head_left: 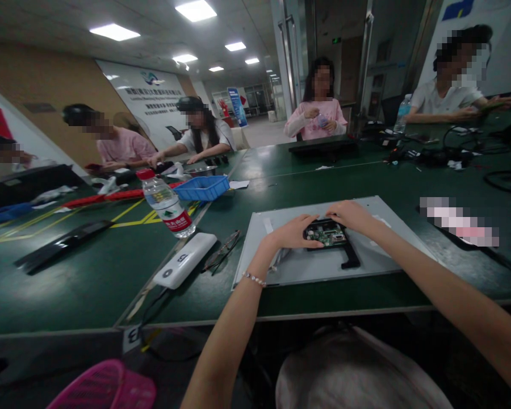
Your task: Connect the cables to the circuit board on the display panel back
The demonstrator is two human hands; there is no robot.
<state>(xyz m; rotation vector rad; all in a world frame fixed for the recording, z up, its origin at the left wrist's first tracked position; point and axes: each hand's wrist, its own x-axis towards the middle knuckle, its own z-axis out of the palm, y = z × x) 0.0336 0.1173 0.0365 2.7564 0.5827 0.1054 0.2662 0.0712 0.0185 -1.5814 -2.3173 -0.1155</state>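
A green circuit board (333, 235) sits in a black plastic frame (351, 257) with an arm reaching down on its right side. Both lie on a flat grey panel (310, 274) at the table's front edge. My left hand (296, 232) grips the frame's left side, thumb below and fingers at the top. Curled over the frame's upper edge is my right hand (349, 215), its fingertips close to the left ones and partly hidden. A pale strip (268, 225) and a crumpled clear piece (280, 258) lie on the panel near my left hand.
Left of the panel are glasses (222, 251), a white power bank (186, 260) with a cable, a water bottle (168, 205) and a blue tray (203, 187). A phone (460, 224) lies right. Several people sit around the green table (264, 304); a pink basket (123, 383) stands below.
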